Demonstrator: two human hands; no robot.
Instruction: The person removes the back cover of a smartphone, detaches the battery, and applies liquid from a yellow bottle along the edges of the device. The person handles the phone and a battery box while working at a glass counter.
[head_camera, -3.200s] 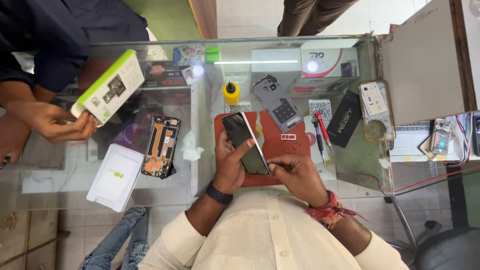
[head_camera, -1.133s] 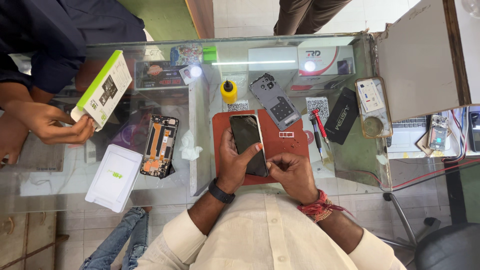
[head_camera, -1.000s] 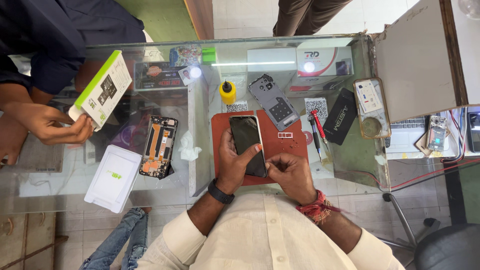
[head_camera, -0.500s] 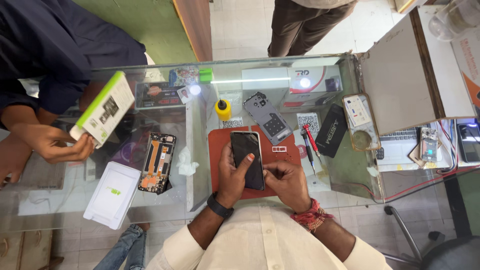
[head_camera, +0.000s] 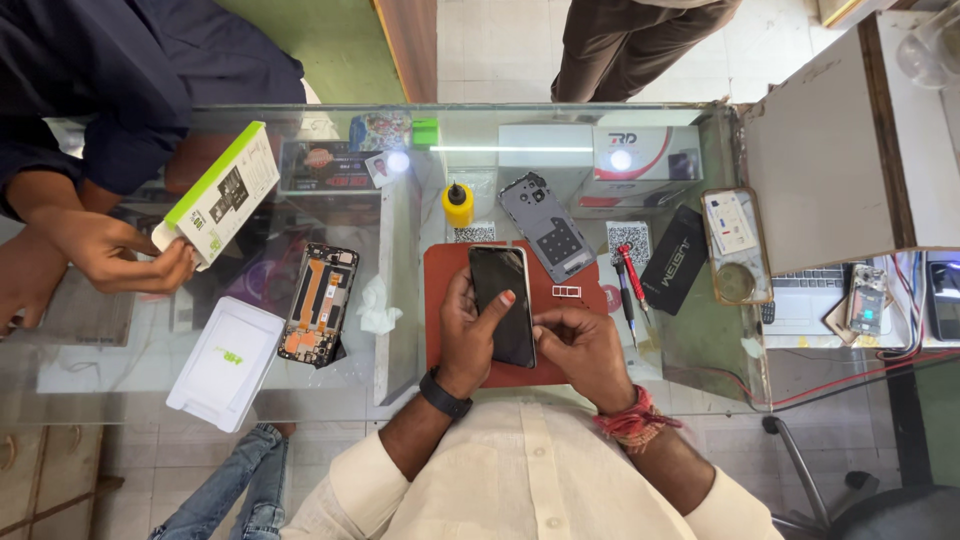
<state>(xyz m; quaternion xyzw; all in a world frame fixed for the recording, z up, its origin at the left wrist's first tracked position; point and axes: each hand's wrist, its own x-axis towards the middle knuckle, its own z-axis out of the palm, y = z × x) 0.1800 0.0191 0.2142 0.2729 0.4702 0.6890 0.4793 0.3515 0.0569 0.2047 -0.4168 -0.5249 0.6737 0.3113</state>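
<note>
Phone repair shop: glass counter (head_camera: 700, 350), opened handsets (head_camera: 320, 305).

Single head view, straight down, fairly high over glass counter (head_camera: 600, 120)

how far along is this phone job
Already done: the grey back cover is off and lies on the glass counter, with the SIM tray out. In hand: left hand holds the dark phone, right hand at its edge. Left: cover and tray refitted.

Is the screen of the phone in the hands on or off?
Off: the phone held by the left hand shows a plain black screen.
</note>
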